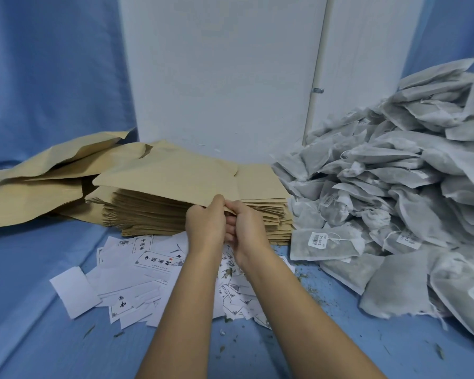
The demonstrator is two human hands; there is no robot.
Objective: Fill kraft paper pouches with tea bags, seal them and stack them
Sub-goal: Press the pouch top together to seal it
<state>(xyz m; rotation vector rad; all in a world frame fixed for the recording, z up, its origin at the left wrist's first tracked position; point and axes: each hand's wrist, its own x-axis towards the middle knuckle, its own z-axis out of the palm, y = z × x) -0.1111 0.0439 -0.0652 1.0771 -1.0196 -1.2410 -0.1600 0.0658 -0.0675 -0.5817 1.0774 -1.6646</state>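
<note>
Two hands in the middle of the frame. Left hand and right hand, fingers curled, both pinching the near edge of one brown pouch atop one tall stack. At right, one big heap of tea bags, too many to count. Lower middle, many white slips.

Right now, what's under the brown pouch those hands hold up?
A stack of kraft pouches lies under the top kraft pouch, its near edge pinched by left hand and right hand. It hides the stack's top face.
</note>
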